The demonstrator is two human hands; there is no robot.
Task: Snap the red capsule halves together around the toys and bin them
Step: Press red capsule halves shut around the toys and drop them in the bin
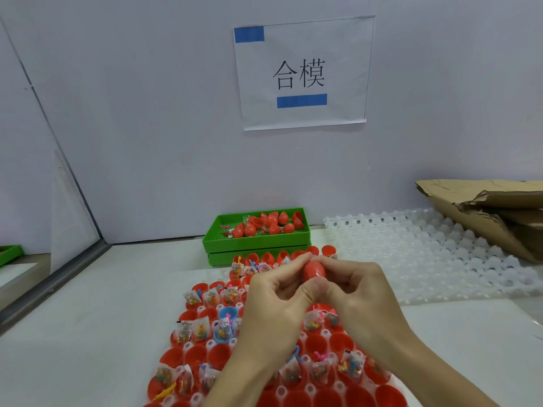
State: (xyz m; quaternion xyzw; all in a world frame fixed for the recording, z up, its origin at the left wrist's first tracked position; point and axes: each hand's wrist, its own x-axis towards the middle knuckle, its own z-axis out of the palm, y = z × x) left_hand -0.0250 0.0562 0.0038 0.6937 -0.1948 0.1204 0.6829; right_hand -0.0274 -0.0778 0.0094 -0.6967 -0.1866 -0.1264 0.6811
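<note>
Both hands meet above the tray and pinch one red capsule [313, 271] between fingertips and thumbs. My left hand [274, 292] holds its left side, my right hand [352, 289] its right side and top. Below them a white holder tray [311, 389] carries several open red capsule halves [173, 356]. Many of the halves hold small bagged toys [351, 364]. Two blue halves [227, 314] sit among the red ones. At the back stands a green bin [258, 239] with several red capsules [274, 223] inside.
An empty white holder tray [417, 251] lies to the right, with flattened cardboard [482, 210] behind it. A paper sign [302, 73] hangs on the back wall. Another green tray's corner [10, 254] shows at far left beyond a divider panel [70, 218].
</note>
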